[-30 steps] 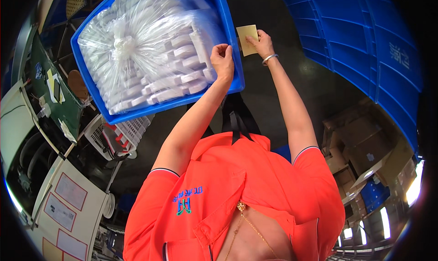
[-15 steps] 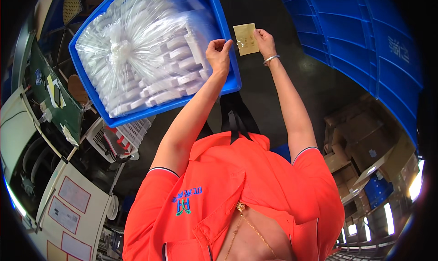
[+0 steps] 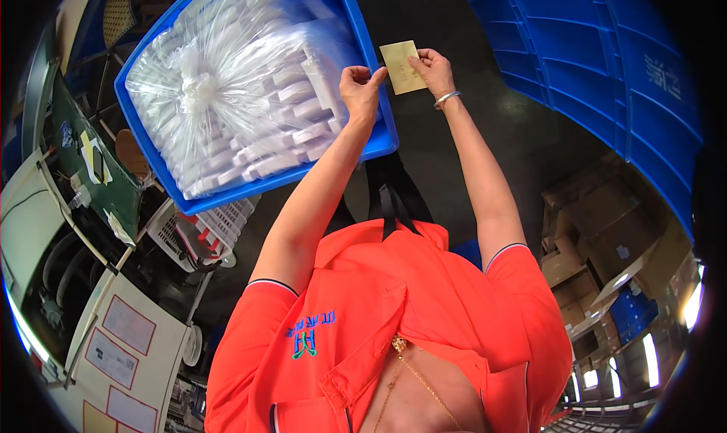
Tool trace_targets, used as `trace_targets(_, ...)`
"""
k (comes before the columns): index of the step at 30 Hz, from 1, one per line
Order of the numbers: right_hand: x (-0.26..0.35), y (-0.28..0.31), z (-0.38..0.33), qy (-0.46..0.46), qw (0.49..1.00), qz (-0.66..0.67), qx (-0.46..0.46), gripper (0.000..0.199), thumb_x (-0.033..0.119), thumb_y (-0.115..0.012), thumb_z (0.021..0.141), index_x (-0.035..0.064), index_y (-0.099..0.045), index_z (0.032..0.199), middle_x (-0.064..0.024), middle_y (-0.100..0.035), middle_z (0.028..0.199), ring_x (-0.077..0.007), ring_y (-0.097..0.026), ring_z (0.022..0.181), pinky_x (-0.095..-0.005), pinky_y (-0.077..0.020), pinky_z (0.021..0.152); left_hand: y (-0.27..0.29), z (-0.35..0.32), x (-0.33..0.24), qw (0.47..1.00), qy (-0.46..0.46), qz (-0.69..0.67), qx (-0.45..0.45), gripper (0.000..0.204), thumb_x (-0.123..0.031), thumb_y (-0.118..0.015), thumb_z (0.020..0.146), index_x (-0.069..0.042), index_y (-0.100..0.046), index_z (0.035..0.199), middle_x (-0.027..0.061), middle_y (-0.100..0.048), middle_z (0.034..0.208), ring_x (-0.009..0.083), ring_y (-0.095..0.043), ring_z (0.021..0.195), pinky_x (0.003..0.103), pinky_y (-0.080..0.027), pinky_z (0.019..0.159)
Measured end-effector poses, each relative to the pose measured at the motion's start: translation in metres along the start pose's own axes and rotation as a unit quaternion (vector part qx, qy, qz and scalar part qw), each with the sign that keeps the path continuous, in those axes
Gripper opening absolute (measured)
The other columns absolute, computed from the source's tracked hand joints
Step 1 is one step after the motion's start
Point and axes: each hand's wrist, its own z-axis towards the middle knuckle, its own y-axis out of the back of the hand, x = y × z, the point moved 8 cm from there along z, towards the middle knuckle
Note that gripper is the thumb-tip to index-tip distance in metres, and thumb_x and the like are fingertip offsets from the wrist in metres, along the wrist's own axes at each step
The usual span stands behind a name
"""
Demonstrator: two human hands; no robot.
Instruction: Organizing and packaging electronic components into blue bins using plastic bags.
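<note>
A small yellow paper slip (image 3: 399,68) with faint printing is pinched in my right hand (image 3: 435,72), thumb lying on its face. The slip is held just outside the right rim of a large blue bin (image 3: 376,92). My left hand (image 3: 360,92) is over that rim, fingers curled and thumb pointing toward the slip's left edge; what they grip, if anything, is too small to make out. Inside the bin, a clear plastic bag (image 3: 198,84), gathered into a knot on top, covers stacked rows of white pieces (image 3: 265,141).
Large blue bins or panels (image 3: 583,54) stand along the right. Cardboard boxes (image 3: 606,228) are piled at the lower right. To the left are a white plastic basket (image 3: 170,236), a green board (image 3: 98,160) and a white panel with papers (image 3: 113,357).
My right hand has shifted slightly left, its thumb now further over the slip, which has tilted and moved left. My left thumb and fingers look slightly further apart.
</note>
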Motion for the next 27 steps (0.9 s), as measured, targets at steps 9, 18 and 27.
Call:
trace_targets(9, 0.002, -0.003, -0.001, -0.006, 1.0, -0.014, -0.004, 0.024, 0.015, -0.065, 0.08, -0.0024, -0.058, 0.095, -0.0067, -0.065, 0.08, -0.0087, -0.061, 0.07, -0.0198, -0.0474, 0.062, -0.003, 0.0, -0.01, 0.997, -0.046, 0.061, 0.004, 0.031, -0.014, -0.075, 0.067, -0.003, -0.048, 0.078, 0.0017, -0.05, 0.068, 0.0097, -0.046, 0.058, 0.024, -0.043, 0.056)
trace_targets(18, -0.006, 0.006, 0.004, -0.001, 0.999, -0.007, -0.031, 0.021, 0.018, -0.06, 0.084, -0.0021, -0.06, 0.091, -0.0061, -0.065, 0.076, -0.0085, -0.06, 0.067, -0.021, -0.0463, 0.06, -0.004, 0.0, -0.011, 0.997, -0.047, 0.062, 0.012, 0.031, -0.014, -0.075, 0.068, -0.004, -0.048, 0.079, 0.0014, -0.049, 0.068, 0.0094, -0.045, 0.058, 0.023, -0.042, 0.056)
trace_targets(27, -0.007, 0.005, 0.006, 0.004, 1.0, 0.001, -0.026, 0.022, 0.019, -0.058, 0.086, -0.0019, -0.06, 0.091, -0.0042, -0.064, 0.076, -0.0064, -0.058, 0.066, -0.0194, -0.0453, 0.06, -0.005, 0.002, -0.009, 0.997, -0.046, 0.061, 0.018, 0.03, -0.014, -0.074, 0.068, -0.004, -0.047, 0.079, 0.0015, -0.049, 0.068, 0.0092, -0.045, 0.059, 0.023, -0.042, 0.055)
